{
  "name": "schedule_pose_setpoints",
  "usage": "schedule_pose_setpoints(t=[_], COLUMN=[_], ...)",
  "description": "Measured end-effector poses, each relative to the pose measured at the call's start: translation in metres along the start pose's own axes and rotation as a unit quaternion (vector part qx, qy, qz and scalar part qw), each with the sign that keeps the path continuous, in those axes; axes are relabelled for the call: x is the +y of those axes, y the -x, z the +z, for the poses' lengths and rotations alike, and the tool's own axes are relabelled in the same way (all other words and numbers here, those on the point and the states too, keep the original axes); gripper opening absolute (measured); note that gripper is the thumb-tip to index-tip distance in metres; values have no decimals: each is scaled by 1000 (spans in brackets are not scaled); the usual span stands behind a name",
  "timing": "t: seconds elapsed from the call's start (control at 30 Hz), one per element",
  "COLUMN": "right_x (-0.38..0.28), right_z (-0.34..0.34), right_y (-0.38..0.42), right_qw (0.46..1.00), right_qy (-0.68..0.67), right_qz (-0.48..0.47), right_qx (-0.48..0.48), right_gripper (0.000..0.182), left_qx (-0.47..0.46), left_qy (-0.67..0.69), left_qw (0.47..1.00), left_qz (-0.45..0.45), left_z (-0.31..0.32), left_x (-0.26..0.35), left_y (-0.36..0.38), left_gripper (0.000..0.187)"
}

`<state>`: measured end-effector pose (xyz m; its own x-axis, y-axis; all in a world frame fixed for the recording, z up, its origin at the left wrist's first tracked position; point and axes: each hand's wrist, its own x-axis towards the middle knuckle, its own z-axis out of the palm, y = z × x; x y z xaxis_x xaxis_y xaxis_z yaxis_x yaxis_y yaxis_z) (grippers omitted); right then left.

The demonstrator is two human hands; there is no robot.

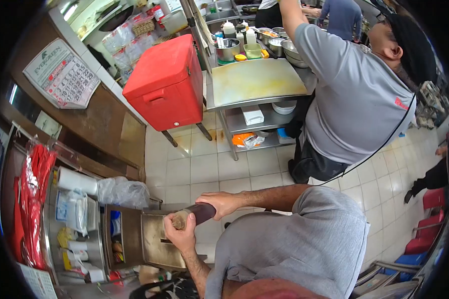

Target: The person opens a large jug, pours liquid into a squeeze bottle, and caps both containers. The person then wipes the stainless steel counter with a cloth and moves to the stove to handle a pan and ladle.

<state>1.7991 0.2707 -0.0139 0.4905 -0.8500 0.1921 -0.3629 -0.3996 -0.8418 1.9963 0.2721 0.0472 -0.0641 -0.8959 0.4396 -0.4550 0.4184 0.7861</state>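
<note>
My right hand point(219, 204) is wrapped around a dark reddish-brown cylinder point(201, 213), near its far end. On its other, tan-coloured end my left hand point(182, 233) is closed, with the thumb along the side. The cylinder looks like a large bottle or jar, but its exact kind I cannot make out. It is held tilted in front of my grey shirt, over a brown cabinet with its door or drawer pulled out point(159, 241).
A red cooler box point(159, 87) stands on legs ahead. Beside it, a steel table carries a stained cutting board point(257, 79), bottles and bowls. A co-worker in grey point(356, 94) stands close by. At left, a shelf point(80, 229) holds rolls and plastic bags. Red stools point(429, 226) stand at right.
</note>
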Motion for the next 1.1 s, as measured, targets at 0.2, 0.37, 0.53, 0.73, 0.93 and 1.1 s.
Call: schedule_pose_setpoints(t=[0.2, 0.37, 0.53, 0.73, 0.93, 1.1], right_x=[-7, 9, 45, 116, 161, 194], right_z=[-8, -15, -39, -103, -183, -198], right_y=[-91, -155, -220, -323, -433, -511], right_qw=[999, 996, 994, 998, 999, 994], right_qy=[-28, -60, -70, -32, -13, -61], right_qz=[19, 57, 82, 23, -16, -90], right_qx=[31, 44, 29, 55, 40, -11], right_gripper=[70, 65, 65, 68, 70, 74], left_qx=[-77, -109, -136, -119, -67, -106], left_qy=[-1, 30, 37, 112, 231, 177], left_qw=[992, 991, 983, 986, 971, 974], left_qz=[100, 65, 117, 11, -14, -92], left_z=[-31, -33, -19, 18, 51, 78], left_x=[-43, -77, -127, -156, -202, -248], left_y=[-105, -175, -248, -352, -451, -509], left_gripper=[36, 45, 49, 51, 81, 64])
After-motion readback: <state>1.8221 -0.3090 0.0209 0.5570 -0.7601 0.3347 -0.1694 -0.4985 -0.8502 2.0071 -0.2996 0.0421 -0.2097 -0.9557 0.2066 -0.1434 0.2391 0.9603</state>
